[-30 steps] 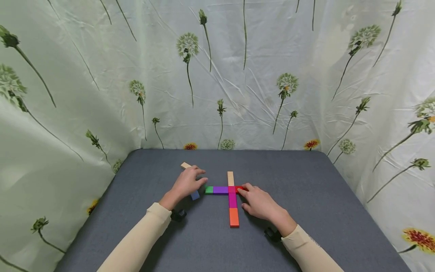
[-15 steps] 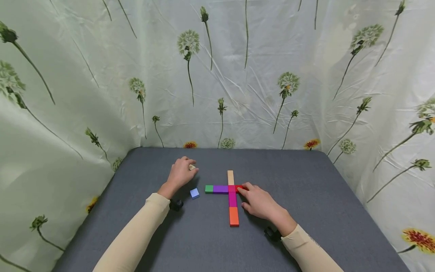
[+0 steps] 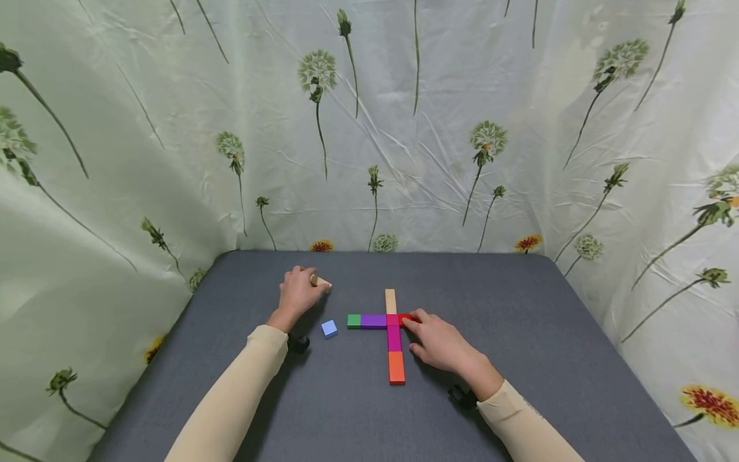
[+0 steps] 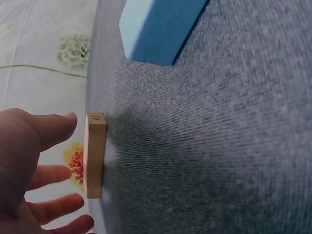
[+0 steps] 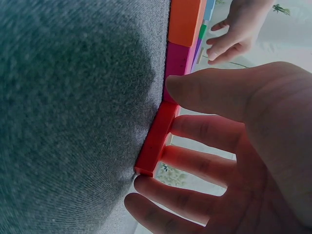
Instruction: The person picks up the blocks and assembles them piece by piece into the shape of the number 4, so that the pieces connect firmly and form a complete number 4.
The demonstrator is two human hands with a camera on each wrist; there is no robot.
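In the head view my left hand point(image 3: 297, 292) is over the far left of the table, around a pale wooden block point(image 3: 320, 281). The left wrist view has this block point(image 4: 95, 156) lying on the cloth, with the thumb and fingers spread and a gap showing beside it. A small blue block point(image 3: 329, 329) lies nearer me. Right of it, coloured blocks form a cross: green point(image 3: 354, 321), purple point(image 3: 374, 321), magenta point(image 3: 394, 337), orange point(image 3: 396, 367), and a second pale wooden block point(image 3: 390, 300). My right hand point(image 3: 441, 341) touches the red block point(image 5: 158, 139) with extended fingertips.
Dark grey cloth covers the table point(image 3: 508, 295). A white curtain point(image 3: 427, 154) printed with dandelions hangs along the far edge and both sides. Each wrist carries a small black camera.
My left hand has moved away and left from beside the green block, first reaching over the pale wooden block, then drawing left. The blue block is now uncovered. The right hand has stayed in place.
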